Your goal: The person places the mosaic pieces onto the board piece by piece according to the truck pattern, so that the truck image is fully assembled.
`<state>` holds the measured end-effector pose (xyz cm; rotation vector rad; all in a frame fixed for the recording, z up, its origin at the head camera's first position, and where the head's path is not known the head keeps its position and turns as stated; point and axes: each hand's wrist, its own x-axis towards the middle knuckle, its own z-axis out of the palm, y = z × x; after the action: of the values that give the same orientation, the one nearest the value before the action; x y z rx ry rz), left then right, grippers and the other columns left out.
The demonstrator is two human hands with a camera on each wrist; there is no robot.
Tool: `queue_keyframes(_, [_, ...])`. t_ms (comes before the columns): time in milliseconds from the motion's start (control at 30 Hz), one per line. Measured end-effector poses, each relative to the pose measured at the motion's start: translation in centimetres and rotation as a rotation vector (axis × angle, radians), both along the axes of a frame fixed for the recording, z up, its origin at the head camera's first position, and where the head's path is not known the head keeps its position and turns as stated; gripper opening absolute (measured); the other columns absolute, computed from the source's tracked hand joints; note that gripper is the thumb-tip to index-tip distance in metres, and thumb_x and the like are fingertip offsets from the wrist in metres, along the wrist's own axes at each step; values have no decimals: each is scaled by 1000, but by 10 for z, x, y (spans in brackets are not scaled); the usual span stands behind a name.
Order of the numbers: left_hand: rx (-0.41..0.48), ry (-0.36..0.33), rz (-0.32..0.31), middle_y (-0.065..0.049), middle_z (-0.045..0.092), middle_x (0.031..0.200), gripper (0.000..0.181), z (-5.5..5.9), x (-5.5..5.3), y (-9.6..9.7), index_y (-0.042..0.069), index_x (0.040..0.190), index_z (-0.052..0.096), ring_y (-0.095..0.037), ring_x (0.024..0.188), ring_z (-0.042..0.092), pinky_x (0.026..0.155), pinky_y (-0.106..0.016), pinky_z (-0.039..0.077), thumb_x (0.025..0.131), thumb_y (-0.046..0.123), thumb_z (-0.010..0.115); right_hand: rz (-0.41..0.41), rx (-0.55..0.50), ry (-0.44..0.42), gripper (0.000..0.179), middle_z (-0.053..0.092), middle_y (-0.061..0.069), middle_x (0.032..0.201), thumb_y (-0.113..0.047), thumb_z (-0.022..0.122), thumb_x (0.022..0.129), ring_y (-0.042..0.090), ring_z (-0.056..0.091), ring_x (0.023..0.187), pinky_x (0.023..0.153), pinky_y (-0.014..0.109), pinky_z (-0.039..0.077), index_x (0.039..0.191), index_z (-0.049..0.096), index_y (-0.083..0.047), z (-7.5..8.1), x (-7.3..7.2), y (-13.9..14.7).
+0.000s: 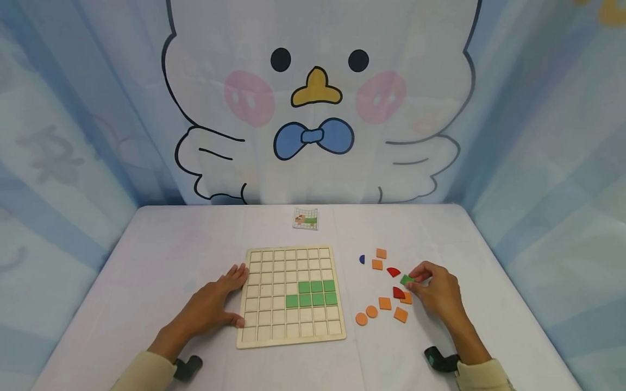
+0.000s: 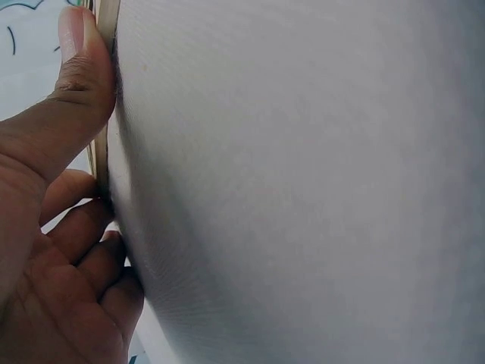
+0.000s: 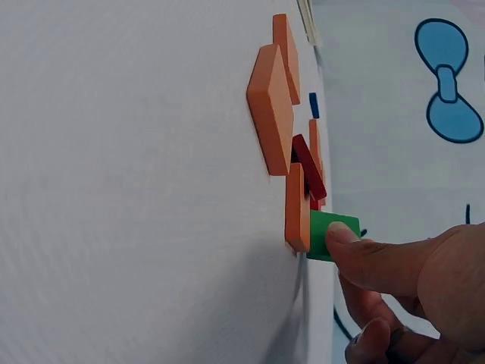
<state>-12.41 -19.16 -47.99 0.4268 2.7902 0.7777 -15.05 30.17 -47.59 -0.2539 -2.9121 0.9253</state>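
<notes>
A wooden grid board [image 1: 264, 336] lies flat, with several green square tiles [image 1: 305, 299] set in its right-hand cells. My left hand [image 1: 207, 307] rests against the board's left edge, fingers at the upper part and thumb lower down. In the left wrist view the thumb [image 2: 79, 76] touches the side of the board. To the right of the board, my right hand [image 1: 437, 290] pinches a green square tile [image 3: 323, 227] between thumb and fingers. Near that hand are red quarter-round pieces [image 1: 398, 292] and an orange square tile [image 1: 406, 298], which one red piece partly covers.
Several orange squares [image 1: 385, 303], two orange discs [image 1: 361, 319] and a blue half-round piece [image 1: 362, 259] lie between the board and the right hand. A small picture card [image 1: 305, 219] lies behind the board. A printed curtain [image 1: 313, 179] stands behind the white table [image 1: 195, 233].
</notes>
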Motion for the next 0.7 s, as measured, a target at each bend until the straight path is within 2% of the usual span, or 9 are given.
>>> queue_keyframes(267, [4,4,-9,-11,28,174,121,0,-1,-1,5,164,37,-38,162,27,127,-64,32,63,37,96,21,-15,54,14,72,8,92,-11,86,89,25,54,88,76,33,44,99,76,-10,5,0,-14])
queue_keyframes(700, [-10,-10,5,-10,28,174,123,-2,-1,0,7,165,36,-38,163,27,126,-67,31,62,37,97,112,-92,57,16,71,4,91,-9,87,88,21,50,81,63,26,39,99,76,-13,16,-6,-60])
